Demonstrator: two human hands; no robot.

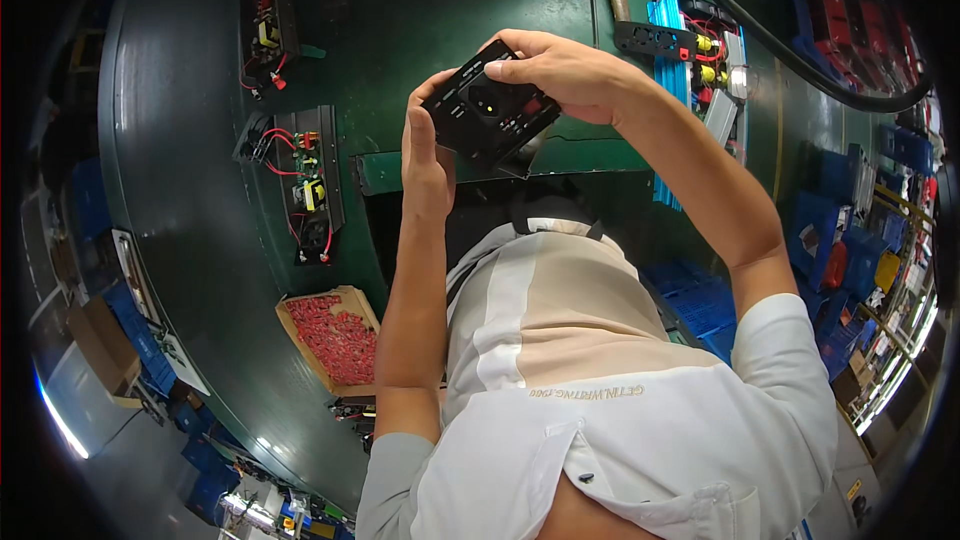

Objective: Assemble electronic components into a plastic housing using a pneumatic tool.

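Observation:
Up in front of my chest I hold a black power inverter (478,110), tilted, with its end panel toward me. A socket, a red part and white printing show on that panel. My left hand (428,155) grips the near left side, its thumb up along the edge. From the far right side my right hand (565,75) closes on it, the thumb lying on the panel near the socket. The fingers beneath the inverter are mostly hidden.
Two open circuit assemblies, one farther (265,30) and one nearer (312,185), lie left on the green bench (190,140). A cardboard tray (288,315) holds small red parts. At right are a blue finned housing (665,15), a black fan panel (655,40) and a thick black cable (790,62).

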